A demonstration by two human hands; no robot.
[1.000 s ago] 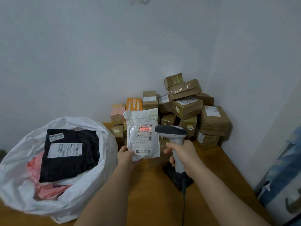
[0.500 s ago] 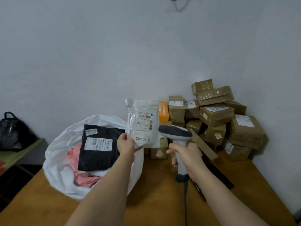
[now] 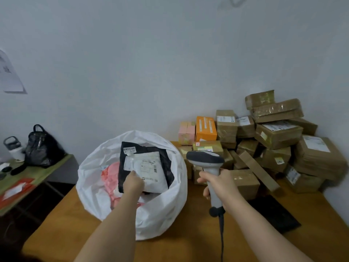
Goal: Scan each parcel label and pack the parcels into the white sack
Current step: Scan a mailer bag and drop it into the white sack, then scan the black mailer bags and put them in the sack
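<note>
**Desk:** Item status, please.

**Operator:** Entry one: white poly mailer [image 3: 146, 170], label side up. A second ago I had it held upright in front of the barcode scanner [image 3: 207, 167] with the red line across its label; now it lies inside the white sack [image 3: 164, 208], on top of the black poly mailer [image 3: 166, 161]. I read that as scanned and packed. My left hand [image 3: 133, 183] rests at the mailer's near-left corner; from this angle I cannot tell whether the fingers pinch it or have let go.

**Desk:** And the scanner?

**Operator:** Entry two: the scanner, grey, corded, upright. My right hand [image 3: 219, 184] is clenched round its handle, above the middle of the wooden table [image 3: 188, 246]. No red beam shows now.

**Desk:** Sack contents?

**Operator:** Entry three: the white sack stands open at the table's left side, holding the white mailer, the black one and a pink mailer [image 3: 109, 176] beneath.

**Desk:** Remaining stock?

**Operator:** Entry four: a stack of cardboard boxes [image 3: 277, 135] at the far-right corner of the table, with an orange box [image 3: 205, 128] and a pink box [image 3: 186, 132] among them, none yet packed. My judgement: the left hand must come free, then go for the next box.
</note>
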